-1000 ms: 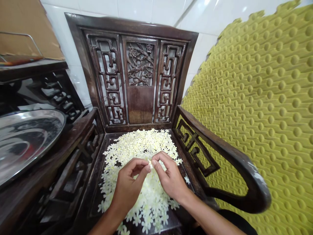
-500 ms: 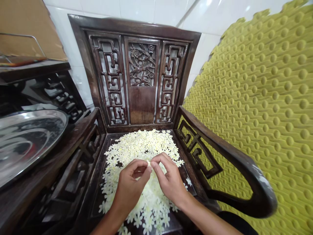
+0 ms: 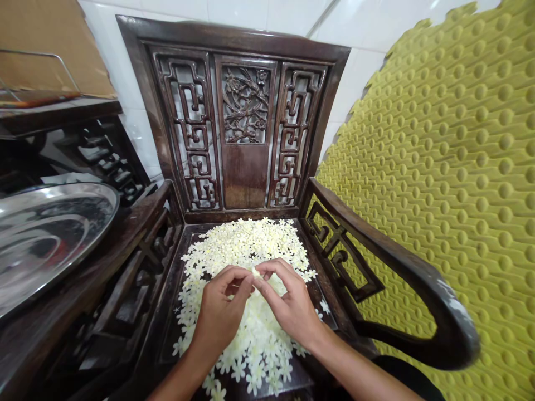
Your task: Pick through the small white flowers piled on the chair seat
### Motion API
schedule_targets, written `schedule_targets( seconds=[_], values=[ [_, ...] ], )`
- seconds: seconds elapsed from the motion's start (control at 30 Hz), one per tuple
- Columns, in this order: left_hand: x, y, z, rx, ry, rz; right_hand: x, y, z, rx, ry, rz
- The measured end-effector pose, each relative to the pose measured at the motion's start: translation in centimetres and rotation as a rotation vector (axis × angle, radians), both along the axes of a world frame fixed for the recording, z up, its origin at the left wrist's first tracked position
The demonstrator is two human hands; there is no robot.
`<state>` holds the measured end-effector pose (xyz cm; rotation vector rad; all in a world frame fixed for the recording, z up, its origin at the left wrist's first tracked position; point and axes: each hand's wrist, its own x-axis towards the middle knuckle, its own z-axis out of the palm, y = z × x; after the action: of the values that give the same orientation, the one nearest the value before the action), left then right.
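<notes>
Left hand [image 3: 219, 312] in narrow pinch on a small cream blossom [image 3: 256, 273], at 12 o'clock from the hands; petals mostly hidden by fingertips. Right hand [image 3: 288, 303] pinches it too. Loose white blossoms [image 3: 246, 245] cover the dark wooden chair seat [image 3: 165, 328], partly hidden beneath the hands; heap cut off at 6 o'clock.

Bright, even light; fisheye-curved edges.
</notes>
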<state>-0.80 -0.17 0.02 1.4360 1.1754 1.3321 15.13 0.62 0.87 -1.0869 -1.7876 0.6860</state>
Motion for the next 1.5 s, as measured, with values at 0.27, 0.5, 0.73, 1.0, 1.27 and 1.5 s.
schedule_targets(
  seconds=[0.27,0.5,0.73,1.0,1.27,1.5],
  values=[
    [0.2,-0.1,0.4,-0.001,-0.09,-0.039,0.1,0.4,-0.2,-0.158,0.219,0.071],
    [0.5,-0.2,0.7,-0.048,-0.177,-0.102,0.5,0.5,0.2,-0.123,0.201,0.038],
    [0.8,-0.4,0.6,-0.075,-0.199,-0.088,0.6,0.6,0.0,-0.058,0.173,0.007],
    [1.0,-0.3,0.5,-0.103,-0.221,-0.041,0.5,0.5,-0.1,-0.012,0.124,0.001],
    [1.4,-0.5,0.6,-0.12,-0.207,-0.018,0.4,0.3,-0.2,0.039,0.067,-0.054],
    [1.5,-0.8,0.8,-0.149,-0.205,0.009,0.2,-0.1,0.0,0.098,-0.022,-0.07]
  ],
)
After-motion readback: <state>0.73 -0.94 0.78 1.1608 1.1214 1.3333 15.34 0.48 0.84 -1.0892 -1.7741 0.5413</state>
